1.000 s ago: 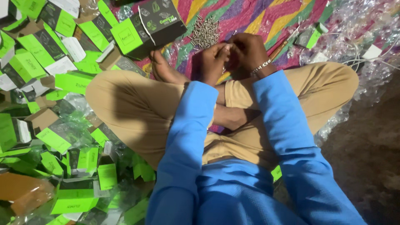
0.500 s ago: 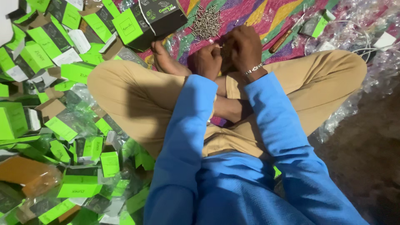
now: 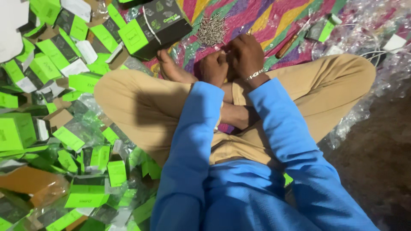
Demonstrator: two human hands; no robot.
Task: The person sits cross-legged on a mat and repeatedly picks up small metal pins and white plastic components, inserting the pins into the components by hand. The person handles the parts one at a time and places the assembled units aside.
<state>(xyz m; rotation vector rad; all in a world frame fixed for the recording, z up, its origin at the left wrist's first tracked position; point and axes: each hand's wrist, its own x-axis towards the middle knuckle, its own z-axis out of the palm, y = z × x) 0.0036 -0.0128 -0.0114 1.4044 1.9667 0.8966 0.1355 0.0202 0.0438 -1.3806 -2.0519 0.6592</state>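
I sit cross-legged in tan trousers and blue sleeves. My left hand (image 3: 215,66) and my right hand (image 3: 245,54) are pressed close together in front of my shins, fingers curled inward; whatever they hold is hidden between them. A metal bracelet circles my right wrist. Just beyond the hands lies a heap of small metal screws (image 3: 211,31) on a colourful striped mat (image 3: 274,17). My bare foot (image 3: 171,68) rests left of the hands.
A black-and-green box (image 3: 152,28) lies beyond my left knee. Several green and black small cartons (image 3: 64,85) litter the floor at left. Clear plastic wrap and white cables (image 3: 376,38) lie at right, beside a brown stick-like tool (image 3: 287,46).
The view has shifted slightly, so the hands sit a little lower and the box higher in frame. Both hands stay together by the screws.
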